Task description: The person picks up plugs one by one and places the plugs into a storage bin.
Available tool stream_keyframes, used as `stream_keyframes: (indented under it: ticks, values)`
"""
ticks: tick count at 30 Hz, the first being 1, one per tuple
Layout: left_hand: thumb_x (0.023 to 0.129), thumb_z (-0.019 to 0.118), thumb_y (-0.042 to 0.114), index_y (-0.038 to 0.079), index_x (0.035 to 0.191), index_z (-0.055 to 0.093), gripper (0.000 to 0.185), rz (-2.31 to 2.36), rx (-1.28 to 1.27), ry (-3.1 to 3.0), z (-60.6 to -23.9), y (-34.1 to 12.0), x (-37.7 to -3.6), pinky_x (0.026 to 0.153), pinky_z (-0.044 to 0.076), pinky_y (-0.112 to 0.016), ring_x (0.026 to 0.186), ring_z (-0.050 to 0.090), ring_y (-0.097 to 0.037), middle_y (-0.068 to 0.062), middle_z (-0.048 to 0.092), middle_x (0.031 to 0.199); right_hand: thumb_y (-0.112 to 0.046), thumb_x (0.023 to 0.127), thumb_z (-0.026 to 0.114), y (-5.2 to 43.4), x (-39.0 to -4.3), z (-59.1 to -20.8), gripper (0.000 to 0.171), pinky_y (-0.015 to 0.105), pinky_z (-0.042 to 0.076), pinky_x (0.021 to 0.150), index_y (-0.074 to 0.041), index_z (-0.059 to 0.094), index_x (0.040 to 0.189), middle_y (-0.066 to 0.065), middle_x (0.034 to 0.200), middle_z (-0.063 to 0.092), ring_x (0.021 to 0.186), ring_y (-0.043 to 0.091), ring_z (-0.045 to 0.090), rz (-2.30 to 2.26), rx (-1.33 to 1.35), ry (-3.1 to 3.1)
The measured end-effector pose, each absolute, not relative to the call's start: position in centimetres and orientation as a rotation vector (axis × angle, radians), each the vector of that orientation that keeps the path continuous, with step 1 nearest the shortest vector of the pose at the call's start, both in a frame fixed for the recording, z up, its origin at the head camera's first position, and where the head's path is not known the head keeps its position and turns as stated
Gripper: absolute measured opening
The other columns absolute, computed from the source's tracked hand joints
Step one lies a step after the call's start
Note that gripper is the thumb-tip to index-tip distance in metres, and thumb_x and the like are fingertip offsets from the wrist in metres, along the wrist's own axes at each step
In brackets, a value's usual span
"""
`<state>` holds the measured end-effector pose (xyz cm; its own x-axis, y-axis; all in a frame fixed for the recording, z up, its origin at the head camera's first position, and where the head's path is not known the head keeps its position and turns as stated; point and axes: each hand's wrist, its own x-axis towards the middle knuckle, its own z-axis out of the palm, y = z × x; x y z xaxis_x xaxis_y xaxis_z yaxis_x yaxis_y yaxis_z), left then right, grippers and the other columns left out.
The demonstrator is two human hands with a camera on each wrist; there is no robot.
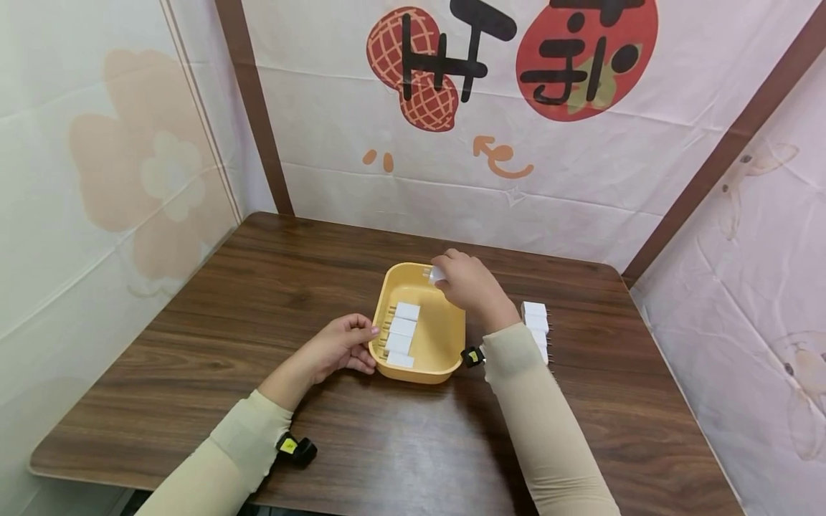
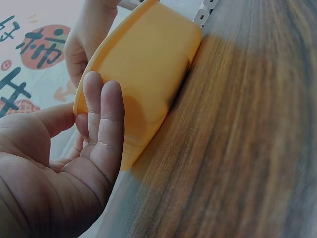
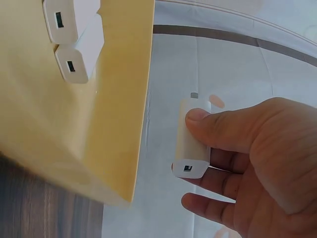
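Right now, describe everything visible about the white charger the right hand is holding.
The white charger is a small rectangular plug block of smooth, glossy plastic with rounded edges. One end face shows a single dark USB port; at the opposite end a bit of metal prong peeks out. The right hand pinches it, thumb on one broad face, fingers behind. In the head view it is held above the far rim of the yellow tray, clear of the chargers lying inside. Nothing but the hand touches it.

The tray [image 1: 445, 344] looks like smooth, matt yellow plastic; the white charger [image 3: 192, 144] smooth, satin plastic; the table [image 1: 271, 287] dark wood-grain, faintly glossy; the far backdrop [image 1: 581, 165] creased cloth.
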<state>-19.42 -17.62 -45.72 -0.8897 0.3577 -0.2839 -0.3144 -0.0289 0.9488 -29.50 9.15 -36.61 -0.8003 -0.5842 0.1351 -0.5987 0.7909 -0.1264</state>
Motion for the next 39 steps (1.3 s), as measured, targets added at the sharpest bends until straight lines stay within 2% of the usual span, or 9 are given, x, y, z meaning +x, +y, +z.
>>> stream_keyframes:
  ticks: [19,39]
  values:
    - [0.107,0.056,0.021,0.001,0.115,0.048,0.023,1.973,0.051,1.801,-45.6,-17.7,-19.3,0.068,0.064,-0.040,0.067,0.071,-0.020,-0.011,0.067,0.081,-0.019,0.100,0.067,7.4,-29.8,-36.9,0.041,0.045,0.052,0.103,-0.007,0.060,0.138,0.009,0.132,0.061,0.116,0.026,0.062,0.328,0.960,-2.938]
    - [0.106,0.059,0.023,0.003,0.112,0.048,0.023,1.977,0.071,1.783,-45.8,-17.9,-19.3,0.069,0.064,-0.041,0.068,0.071,-0.020,-0.012,0.067,0.080,-0.023,0.100,0.068,5.3,-30.1,-37.2,0.041,0.046,0.048,0.108,-0.010,0.061,0.138,0.006,0.133,0.061,0.120,0.023,0.060,0.265,0.956,-2.955]
